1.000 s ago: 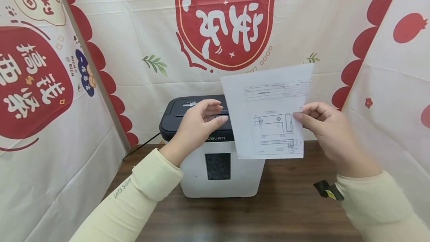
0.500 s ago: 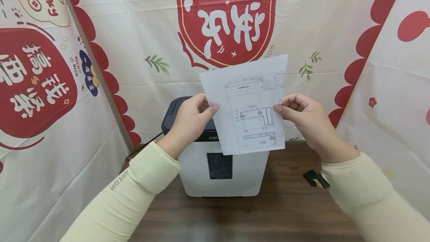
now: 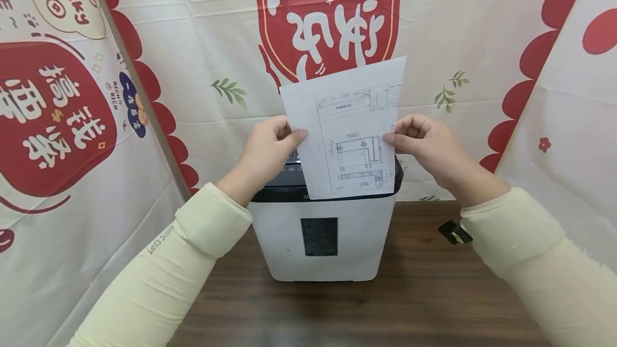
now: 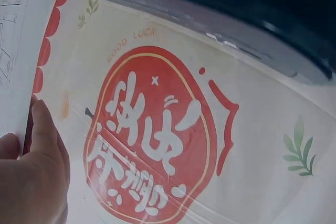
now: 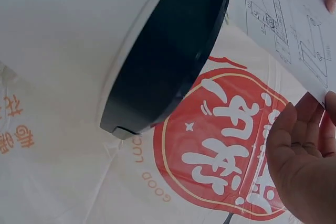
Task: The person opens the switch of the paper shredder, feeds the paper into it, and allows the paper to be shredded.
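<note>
A printed sheet of paper (image 3: 328,117) with a technical drawing hangs upright and slightly tilted in the head view. My left hand (image 3: 264,154) pinches its left edge between thumb and fingers. Its right edge is pinched by my right hand (image 3: 429,151). Behind the sheet stands a paper shredder (image 3: 275,234) with a white body, a dark window and a black top, partly covered by the paper. Whether the lower edge touches the black top, I cannot tell. The right wrist view shows the sheet (image 5: 283,24) beside the shredder's black top (image 5: 168,51), with my right hand (image 5: 304,156) at its edge.
The shredder stands on a brown wood-grain table (image 3: 424,283). A cream cloth (image 3: 193,25) with red prints closes off the back and both sides. A small black piece with a yellow mark (image 3: 454,233) sits by the right cuff.
My left hand has come to the sheet and taken its left edge. With both hands, the paper has moved left and then up, over the shredder's front.
</note>
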The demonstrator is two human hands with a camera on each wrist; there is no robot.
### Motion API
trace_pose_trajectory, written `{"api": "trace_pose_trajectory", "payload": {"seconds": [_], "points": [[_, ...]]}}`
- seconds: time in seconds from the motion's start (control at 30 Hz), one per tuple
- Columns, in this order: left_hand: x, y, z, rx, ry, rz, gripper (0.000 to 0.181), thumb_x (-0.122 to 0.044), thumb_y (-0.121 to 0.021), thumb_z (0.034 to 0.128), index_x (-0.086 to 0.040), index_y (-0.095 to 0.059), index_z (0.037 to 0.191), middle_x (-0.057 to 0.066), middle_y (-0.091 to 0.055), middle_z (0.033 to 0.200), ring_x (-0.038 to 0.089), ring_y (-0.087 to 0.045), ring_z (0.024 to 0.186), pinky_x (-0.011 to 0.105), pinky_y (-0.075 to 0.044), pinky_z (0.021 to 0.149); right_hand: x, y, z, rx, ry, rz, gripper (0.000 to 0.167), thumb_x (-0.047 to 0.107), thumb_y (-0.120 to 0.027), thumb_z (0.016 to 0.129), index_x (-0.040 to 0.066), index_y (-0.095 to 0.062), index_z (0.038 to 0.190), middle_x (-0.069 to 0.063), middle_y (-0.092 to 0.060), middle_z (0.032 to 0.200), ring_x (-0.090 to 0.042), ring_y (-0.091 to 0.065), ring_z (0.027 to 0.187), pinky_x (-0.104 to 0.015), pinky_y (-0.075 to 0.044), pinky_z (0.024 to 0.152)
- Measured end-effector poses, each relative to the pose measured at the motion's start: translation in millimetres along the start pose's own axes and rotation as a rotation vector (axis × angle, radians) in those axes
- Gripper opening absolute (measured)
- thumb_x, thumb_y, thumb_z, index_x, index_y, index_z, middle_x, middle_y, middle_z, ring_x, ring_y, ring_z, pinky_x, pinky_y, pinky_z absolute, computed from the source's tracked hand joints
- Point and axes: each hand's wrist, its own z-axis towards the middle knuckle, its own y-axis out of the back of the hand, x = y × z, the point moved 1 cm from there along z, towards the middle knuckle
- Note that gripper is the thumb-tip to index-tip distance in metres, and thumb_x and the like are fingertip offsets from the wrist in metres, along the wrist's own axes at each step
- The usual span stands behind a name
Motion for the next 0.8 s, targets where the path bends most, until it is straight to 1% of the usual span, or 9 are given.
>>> {"api": "trace_pose_trajectory", "payload": {"seconds": [0.03,0.17,0.23,0.37,0.47,0.53,0.67,0.8], "points": [[-0.9,1.1,1.4,-0.001,-0.001,-0.002,0.018,-0.017,-0.059,0.0969,-0.005,-0.067,0.108,0.006,-0.072,0.103,0.020,-0.060,0.092,0.032,-0.045,0.075,0.9,0.0,2.3,-0.006,0.000,-0.008,0.019,0.022,-0.065,0.093,0.007,-0.060,0.103,0.006,-0.069,0.104,-0.011,-0.067,0.090,-0.057,-0.034,0.105],[-4.6,5.9,6.9,-0.018,-0.014,-0.014,0.016,-0.015,-0.059,0.0965,-0.003,-0.067,0.104,0.009,-0.073,0.101,0.018,-0.060,0.090,0.030,-0.044,0.074,4.6,-1.3,11.9,-0.023,-0.003,-0.065,0.020,0.022,-0.065,0.093,0.005,-0.060,0.102,0.004,-0.069,0.107,-0.010,-0.066,0.091,-0.043,-0.043,0.098],[-6.6,8.4,10.0,-0.027,-0.025,-0.015,0.016,-0.014,-0.059,0.0965,-0.002,-0.067,0.104,0.010,-0.072,0.102,0.018,-0.062,0.091,0.030,-0.045,0.075,5.9,-2.2,16.4,-0.025,0.000,-0.089,0.022,0.023,-0.066,0.093,0.004,-0.061,0.102,0.002,-0.069,0.108,-0.011,-0.065,0.091,-0.036,-0.046,0.094],[-10.0,12.7,16.6,-0.039,-0.026,-0.002,0.017,-0.015,-0.059,0.0965,-0.003,-0.066,0.107,0.009,-0.072,0.106,0.018,-0.064,0.094,0.032,-0.048,0.081,8.4,-3.3,22.9,-0.032,0.005,-0.111,0.023,0.025,-0.066,0.092,0.004,-0.062,0.102,0.000,-0.069,0.109,-0.013,-0.064,0.093,-0.028,-0.048,0.088],[-12.0,14.9,20.8,-0.043,-0.019,0.015,0.019,-0.016,-0.059,0.0966,-0.005,-0.066,0.110,0.007,-0.071,0.108,0.017,-0.065,0.096,0.035,-0.051,0.087,10.1,-3.3,25.9,-0.040,0.010,-0.104,0.022,0.024,-0.066,0.092,0.005,-0.062,0.101,0.002,-0.069,0.107,-0.014,-0.063,0.093,-0.025,-0.050,0.085],[-13.2,15.8,23.3,-0.043,-0.016,0.011,0.019,-0.015,-0.059,0.0965,-0.005,-0.066,0.111,0.007,-0.071,0.108,0.017,-0.066,0.096,0.036,-0.053,0.089,11.0,-3.0,27.8,-0.045,0.014,-0.096,0.021,0.023,-0.066,0.092,0.004,-0.061,0.100,0.004,-0.069,0.105,-0.014,-0.063,0.092,-0.023,-0.050,0.084],[-14.7,16.5,28.3,-0.043,-0.013,-0.002,0.019,-0.013,-0.059,0.0963,-0.004,-0.066,0.112,0.008,-0.071,0.107,0.017,-0.067,0.096,0.033,-0.054,0.088,11.8,-2.0,32.2,-0.056,0.020,-0.073,0.016,0.020,-0.067,0.092,0.005,-0.061,0.095,0.008,-0.069,0.096,-0.012,-0.063,0.088,-0.023,-0.051,0.081],[-14.7,16.7,34.0,-0.051,-0.010,-0.013,0.019,-0.012,-0.060,0.0954,-0.003,-0.067,0.110,0.008,-0.071,0.107,0.016,-0.066,0.097,0.032,-0.054,0.088,11.9,-0.4,38.0,-0.055,0.028,-0.055,0.011,0.019,-0.068,0.091,0.009,-0.062,0.091,0.010,-0.069,0.091,-0.011,-0.062,0.084,-0.023,-0.051,0.078]]}}
